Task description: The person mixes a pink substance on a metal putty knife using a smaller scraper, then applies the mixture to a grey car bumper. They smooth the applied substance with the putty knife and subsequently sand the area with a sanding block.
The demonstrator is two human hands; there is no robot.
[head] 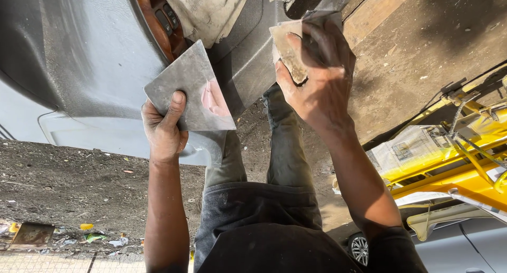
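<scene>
Against the grey car door panel (90,56) we held both tools, and the picture came to us upside down, the ground showing above and below the legs. Our left hand (163,128) gripped a square metal mixing plate (187,91) by its lower corner, thumb pressed flat on its face and the other fingers curled behind it; a smear of pink filler (214,99) lay near the plate's right edge. Our right hand (317,77) was closed around a small flat spreader (289,51), fingers wrapped over its back, its long edge running slantwise from upper left to lower right. That spreader lay to the right of the plate and a little higher, near but apart, with the dark seam of the panel between them. So the filler sat on the plate's side facing the right hand, which was the nearer one to it.
</scene>
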